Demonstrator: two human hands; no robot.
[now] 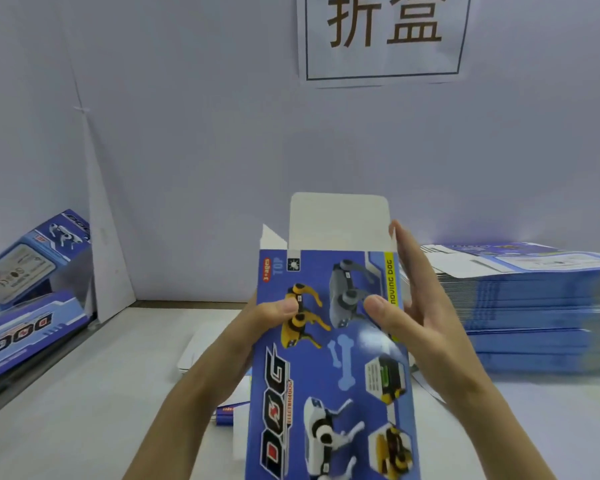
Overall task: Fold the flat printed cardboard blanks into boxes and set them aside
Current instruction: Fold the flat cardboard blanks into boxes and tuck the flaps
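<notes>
Left hand [257, 327] grips the left edge of the box [336, 358]. Its thumb lies on the printed front, on the yellow dog picture, and its other fingers are behind the cardboard and hidden. Right hand [426, 327] is at the right edge of the same box. Its fingers are stretched straight up along the right side and its thumb presses on the front, near the grey dog picture. No finger of this hand is curled round the box.

The box is held up above the worktop [101, 393], in the middle of the view, with its blue front toward the camera. The word DOG runs along its left side. At the upper end, the white top flap [340, 220] stands open and upright, and a small white side flap [271, 239] sticks out at the left corner.

Under the hands, a white sheet [194, 351] lies on the worktop. To the right there is a high stack of flat blanks [534, 306], blue at the edges. Far left, folded boxes [32, 299] with the same print lie tilted against a white board. On the wall behind hangs a sign [383, 36] with two large characters.
</notes>
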